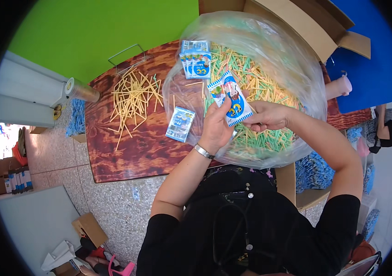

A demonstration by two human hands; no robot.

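My left hand [217,125] grips a small blue-and-white snack packet [233,101], its thumb lying across the front. At the packet's lower right edge, the fingers of my right hand [269,116] are pinched together; what is between them is hidden. Both hands are above a large clear plastic bag [313,87] spread open on the table, full of thin yellow, orange and green sticks [269,85]. A single packet [180,124] lies flat to the left of my left hand. Farther back, several overlapping packets [200,64] rest at the bag's left side.
Loose pale-yellow sticks [134,99] are heaped on the red-brown wooden table [131,161], near a wire stand [127,57]. A clear cylindrical container [82,89] stands at its left edge. An open cardboard box [297,23] is behind the bag; another box [288,184] of blue packets is beside me.
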